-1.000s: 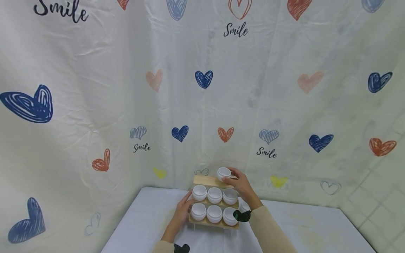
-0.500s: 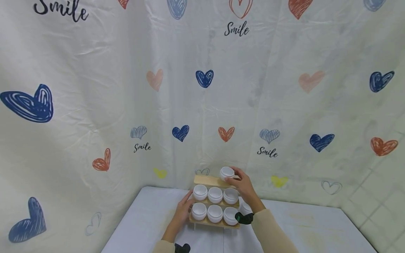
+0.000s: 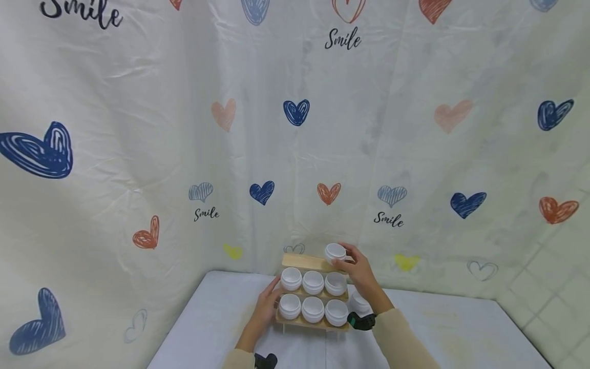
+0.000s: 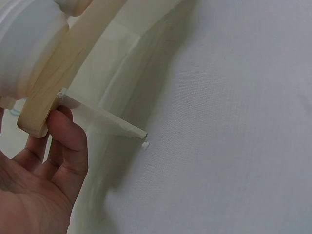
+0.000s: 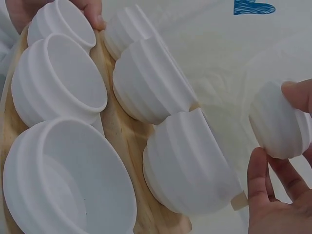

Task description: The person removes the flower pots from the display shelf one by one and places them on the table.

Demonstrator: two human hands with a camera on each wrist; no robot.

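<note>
A wooden tiered rack (image 3: 306,262) holds two rows of three white cups, among them a front-row cup (image 3: 313,309). My right hand (image 3: 361,274) pinches another white cup (image 3: 335,252) above the right end of the rack's top tier. In the right wrist view that cup (image 5: 279,121) is between thumb and fingers of my right hand (image 5: 287,195), apart from the rack. My left hand (image 3: 265,308) grips the rack's left side; in the left wrist view, fingers of my left hand (image 4: 44,180) hold the end of a wooden board (image 4: 68,63) near a clear support (image 4: 107,117).
Another white container (image 3: 359,303) stands on the white-covered table (image 3: 433,328) right of the rack, partly behind my right wrist. A curtain printed with hearts (image 3: 350,154) hangs behind the table.
My right hand has moved slightly to the right with the cup it holds. My left hand keeps its grip on the rack's left side.
</note>
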